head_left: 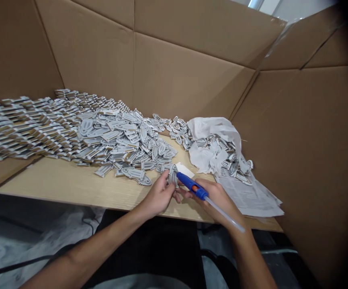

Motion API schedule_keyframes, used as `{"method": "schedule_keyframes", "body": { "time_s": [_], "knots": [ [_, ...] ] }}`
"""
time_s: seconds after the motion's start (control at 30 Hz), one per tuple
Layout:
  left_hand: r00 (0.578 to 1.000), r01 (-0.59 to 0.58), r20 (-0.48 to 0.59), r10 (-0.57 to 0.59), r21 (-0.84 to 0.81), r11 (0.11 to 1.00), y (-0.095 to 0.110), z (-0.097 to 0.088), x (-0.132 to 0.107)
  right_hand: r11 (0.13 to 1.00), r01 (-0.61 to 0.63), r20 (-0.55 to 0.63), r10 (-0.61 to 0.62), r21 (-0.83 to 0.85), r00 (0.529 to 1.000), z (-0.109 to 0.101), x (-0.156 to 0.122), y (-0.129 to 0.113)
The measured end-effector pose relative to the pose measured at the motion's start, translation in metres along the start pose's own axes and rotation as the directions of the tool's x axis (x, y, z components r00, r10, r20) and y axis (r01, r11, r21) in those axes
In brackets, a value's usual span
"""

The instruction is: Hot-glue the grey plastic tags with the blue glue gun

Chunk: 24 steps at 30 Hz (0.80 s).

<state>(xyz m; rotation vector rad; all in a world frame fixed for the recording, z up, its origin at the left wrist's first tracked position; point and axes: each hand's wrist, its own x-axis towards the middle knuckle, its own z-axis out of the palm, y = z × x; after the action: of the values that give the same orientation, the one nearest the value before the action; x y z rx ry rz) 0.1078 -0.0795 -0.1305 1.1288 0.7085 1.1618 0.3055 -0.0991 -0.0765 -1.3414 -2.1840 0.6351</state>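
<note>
My left hand (161,195) pinches a small grey cut-out piece (173,175) with a pointed, arched shape, just above the table's front part. In my right hand (214,196) is a blue hot glue gun (189,184), its nozzle end close to the piece. A clear glue stick (226,216) sticks out of the gun's back, over my right wrist. Behind the piece lies a white card (185,170). To the left of my hands spreads a loose heap of similar grey pieces (125,138).
Neat stacks of the same pieces (26,126) fill the table's left side. On the right, more pieces (211,140) lie among crumpled white paper (210,158) and newspaper sheets (249,200). Tall cardboard walls (186,76) enclose the wooden table (71,185) at the back and sides.
</note>
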Motion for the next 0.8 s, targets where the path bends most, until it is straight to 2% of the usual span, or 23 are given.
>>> {"method": "schedule_keyframes", "body": {
  "time_s": [0.2,0.4,0.8],
  "knots": [
    [1.000,-0.022,0.005,0.021,0.065,0.998,0.0013,0.0001,-0.0011,0.999,-0.045,-0.002,0.045,-0.024,0.999,-0.0037,-0.0018,-0.0021],
    [1.000,-0.027,0.004,0.027,0.159,0.987,-0.0028,-0.0019,0.0000,0.996,-0.012,-0.017,0.010,-0.087,1.000,-0.0078,-0.0040,0.0004],
    [1.000,-0.018,-0.020,0.021,0.129,0.992,-0.0021,-0.0019,-0.0003,0.996,-0.020,-0.025,0.018,-0.084,1.000,-0.0094,-0.0062,-0.0013]
  ]
}}
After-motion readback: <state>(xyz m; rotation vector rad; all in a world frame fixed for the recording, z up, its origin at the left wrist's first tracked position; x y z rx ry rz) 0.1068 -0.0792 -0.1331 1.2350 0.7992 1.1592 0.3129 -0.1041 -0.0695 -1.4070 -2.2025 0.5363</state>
